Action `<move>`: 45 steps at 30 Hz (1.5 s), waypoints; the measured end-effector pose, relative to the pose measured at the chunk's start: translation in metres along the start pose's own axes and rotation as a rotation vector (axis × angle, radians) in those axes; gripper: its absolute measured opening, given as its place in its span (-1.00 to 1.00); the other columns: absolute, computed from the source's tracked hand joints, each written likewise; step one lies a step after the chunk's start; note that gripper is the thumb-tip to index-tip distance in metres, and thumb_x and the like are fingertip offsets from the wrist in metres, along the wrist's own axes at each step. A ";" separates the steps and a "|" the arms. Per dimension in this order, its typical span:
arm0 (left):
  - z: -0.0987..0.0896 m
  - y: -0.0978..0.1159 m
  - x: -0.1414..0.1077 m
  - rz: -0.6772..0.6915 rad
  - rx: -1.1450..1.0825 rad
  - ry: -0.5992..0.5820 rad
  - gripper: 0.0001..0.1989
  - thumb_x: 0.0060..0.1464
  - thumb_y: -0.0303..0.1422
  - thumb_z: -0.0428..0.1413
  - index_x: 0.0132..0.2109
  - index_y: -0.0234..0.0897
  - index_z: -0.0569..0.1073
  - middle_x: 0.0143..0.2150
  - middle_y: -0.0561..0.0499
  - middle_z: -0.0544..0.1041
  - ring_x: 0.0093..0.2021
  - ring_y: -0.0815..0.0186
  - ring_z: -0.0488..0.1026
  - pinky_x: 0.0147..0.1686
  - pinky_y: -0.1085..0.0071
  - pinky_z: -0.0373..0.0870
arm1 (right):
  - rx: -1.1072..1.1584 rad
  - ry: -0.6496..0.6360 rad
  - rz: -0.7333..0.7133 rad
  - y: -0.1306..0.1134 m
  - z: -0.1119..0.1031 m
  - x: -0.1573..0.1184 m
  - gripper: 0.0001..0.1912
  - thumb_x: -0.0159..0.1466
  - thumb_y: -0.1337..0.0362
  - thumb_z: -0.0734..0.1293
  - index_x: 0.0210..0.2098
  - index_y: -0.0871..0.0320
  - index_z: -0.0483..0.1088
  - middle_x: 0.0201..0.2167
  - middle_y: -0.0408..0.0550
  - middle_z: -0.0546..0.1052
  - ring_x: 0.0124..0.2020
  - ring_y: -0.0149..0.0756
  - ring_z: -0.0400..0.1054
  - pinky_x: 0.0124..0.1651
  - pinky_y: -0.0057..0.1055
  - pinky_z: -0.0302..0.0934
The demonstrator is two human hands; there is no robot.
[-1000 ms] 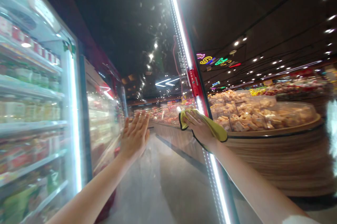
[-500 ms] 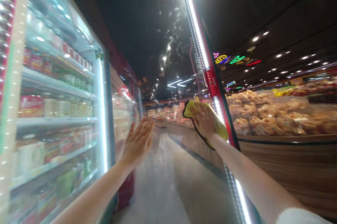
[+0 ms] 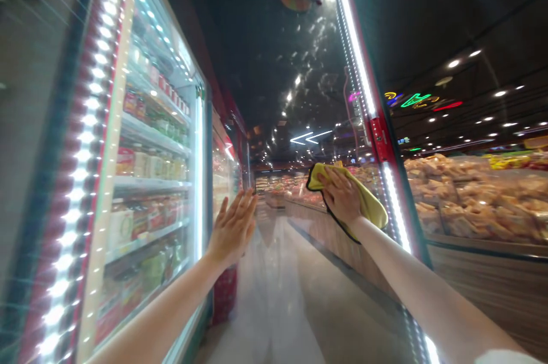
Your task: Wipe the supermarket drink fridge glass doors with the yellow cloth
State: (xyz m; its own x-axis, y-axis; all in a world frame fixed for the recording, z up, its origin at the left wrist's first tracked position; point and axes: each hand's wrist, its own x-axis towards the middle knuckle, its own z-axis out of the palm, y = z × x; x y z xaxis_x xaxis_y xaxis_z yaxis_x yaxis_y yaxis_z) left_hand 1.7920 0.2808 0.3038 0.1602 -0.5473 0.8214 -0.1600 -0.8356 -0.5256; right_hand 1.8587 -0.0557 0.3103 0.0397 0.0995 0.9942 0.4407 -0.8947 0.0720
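Left hand (image 3: 233, 230) open, fingers spread, flat at the glass door (image 3: 274, 96). Right hand (image 3: 342, 195) spread over a yellow cloth (image 3: 369, 210), pressing it to the same pane at mid-height. Smears (image 3: 308, 50) remain higher on the glass.

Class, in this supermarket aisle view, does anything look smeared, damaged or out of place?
Whitish specks and streaks mark the glass door above the yellow cloth under the right hand; they look like smears or droplets, though blur leaves that uncertain.
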 end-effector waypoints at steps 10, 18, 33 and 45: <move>-0.008 -0.007 -0.017 -0.045 -0.053 -0.045 -0.31 0.33 -0.38 -0.09 0.51 -0.13 -0.13 0.51 -0.05 0.03 0.51 0.13 -0.04 0.48 -0.02 -0.18 | 0.076 -0.207 -0.333 -0.083 0.013 -0.014 -0.53 0.46 0.27 0.19 0.33 -0.14 0.30 0.41 -0.23 0.27 0.45 -0.17 0.05 0.46 -0.09 -0.08; -0.014 -0.029 -0.038 -0.095 -0.036 -0.020 -0.31 0.32 -0.40 -0.09 0.51 -0.07 -0.11 0.50 -0.02 0.08 0.50 0.13 0.01 0.48 -0.03 -0.16 | -0.015 0.023 0.096 -0.068 0.026 0.015 -0.49 0.45 0.25 0.15 0.38 0.01 0.24 0.43 -0.03 0.23 0.47 0.01 -0.02 0.42 0.14 -0.07; -0.027 -0.060 -0.077 -0.120 0.073 -0.012 -0.36 0.33 -0.38 -0.08 0.49 -0.05 0.00 0.47 0.03 0.17 0.49 0.13 0.06 0.49 0.00 -0.21 | 0.024 0.039 0.109 -0.130 0.043 0.055 -0.50 0.45 0.23 0.17 0.35 0.00 0.28 0.42 -0.01 0.24 0.41 0.13 0.06 0.36 0.21 -0.07; -0.043 -0.078 -0.111 -0.195 0.124 -0.080 -0.37 0.33 -0.40 -0.10 0.49 -0.07 0.02 0.49 0.02 0.14 0.49 0.13 0.05 0.46 0.00 -0.08 | 0.006 -0.128 -0.232 -0.148 0.036 0.010 -0.53 0.46 0.23 0.20 0.34 -0.10 0.30 0.39 -0.12 0.31 0.35 -0.04 0.17 0.36 -0.01 -0.03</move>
State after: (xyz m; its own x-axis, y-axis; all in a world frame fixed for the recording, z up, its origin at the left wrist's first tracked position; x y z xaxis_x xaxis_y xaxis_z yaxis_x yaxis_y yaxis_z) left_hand 1.7449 0.4092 0.2632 0.2533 -0.3727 0.8927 0.0020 -0.9226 -0.3858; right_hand 1.8263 0.0929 0.3070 0.0497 0.3558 0.9333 0.4566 -0.8391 0.2956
